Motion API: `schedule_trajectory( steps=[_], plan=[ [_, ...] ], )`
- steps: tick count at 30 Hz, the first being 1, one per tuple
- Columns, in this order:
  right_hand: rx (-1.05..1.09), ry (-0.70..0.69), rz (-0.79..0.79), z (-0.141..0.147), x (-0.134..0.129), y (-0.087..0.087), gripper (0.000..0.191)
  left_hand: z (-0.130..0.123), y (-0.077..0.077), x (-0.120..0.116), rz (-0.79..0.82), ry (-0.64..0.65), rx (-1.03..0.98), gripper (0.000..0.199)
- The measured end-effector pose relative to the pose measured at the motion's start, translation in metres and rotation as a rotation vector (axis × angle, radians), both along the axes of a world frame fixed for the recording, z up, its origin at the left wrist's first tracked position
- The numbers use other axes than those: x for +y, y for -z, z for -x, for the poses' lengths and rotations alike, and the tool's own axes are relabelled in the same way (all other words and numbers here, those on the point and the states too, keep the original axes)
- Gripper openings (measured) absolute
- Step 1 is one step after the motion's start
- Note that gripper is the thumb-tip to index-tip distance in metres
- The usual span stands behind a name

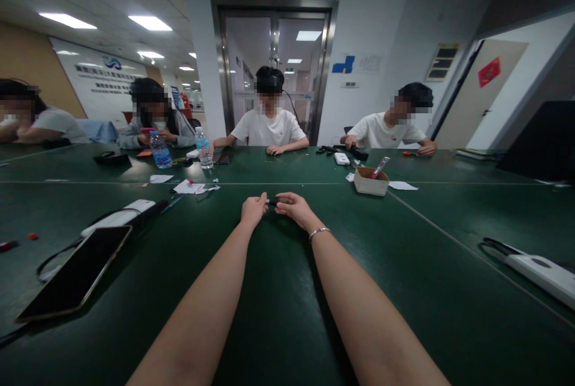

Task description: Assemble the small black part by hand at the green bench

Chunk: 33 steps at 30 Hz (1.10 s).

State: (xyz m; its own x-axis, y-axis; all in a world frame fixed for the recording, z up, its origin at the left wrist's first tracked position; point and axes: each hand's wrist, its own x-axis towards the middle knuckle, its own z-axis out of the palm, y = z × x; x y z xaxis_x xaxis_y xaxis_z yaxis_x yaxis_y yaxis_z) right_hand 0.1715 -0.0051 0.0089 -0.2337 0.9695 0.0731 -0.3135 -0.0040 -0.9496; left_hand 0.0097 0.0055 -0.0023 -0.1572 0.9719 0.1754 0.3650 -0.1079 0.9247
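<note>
Both of my arms stretch forward over the dark green table (278, 278). Between my hands is a small black cylindrical object (272, 201), too small to identify. My left hand (254, 208) pinches its left end, where a lighter part shows. On the right end, the fingers of my right hand (294, 208) are closed around the black part. A silver bracelet (319, 232) circles my right wrist.
A phone (76, 272) and a white device (119, 217) with a black cable lie at left. Ahead are bottles (160, 151), papers (191, 187) and a small box (371, 182). Another white device (543, 272) lies at right. Several people sit across the table.
</note>
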Motion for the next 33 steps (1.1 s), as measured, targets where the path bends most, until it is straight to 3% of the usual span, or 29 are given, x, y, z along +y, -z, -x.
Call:
schedule_trajectory(
  steps=[5, 11, 14, 20, 33],
  plan=[
    [0.002, -0.012, 0.005, -0.0011, -0.0019, -0.0014, 0.026, 0.0, 0.0005, -0.001, -0.013, 0.044, 0.02, 0.047],
    [0.035, 0.032, 0.047, -0.0015, 0.0019, 0.0002, 0.011, 0.001, -0.0017, -0.0067, -0.087, 0.28, -0.139, 0.033],
    [0.039, 0.026, 0.057, -0.002, 0.0034, 0.001, 0.009, 0.001, -0.0034, -0.0088, -0.103, 0.348, -0.21, 0.038],
    [0.037, 0.006, 0.06, -0.0021, 0.0024, 0.0005, 0.007, -0.0016, -0.0059, -0.0091, -0.004, 0.249, -0.208, 0.03],
    [0.032, -0.001, 0.063, -0.0016, -0.0002, -0.0023, 0.007, -0.001, -0.0077, -0.0095, -0.009, 0.274, -0.162, 0.027]
  ],
)
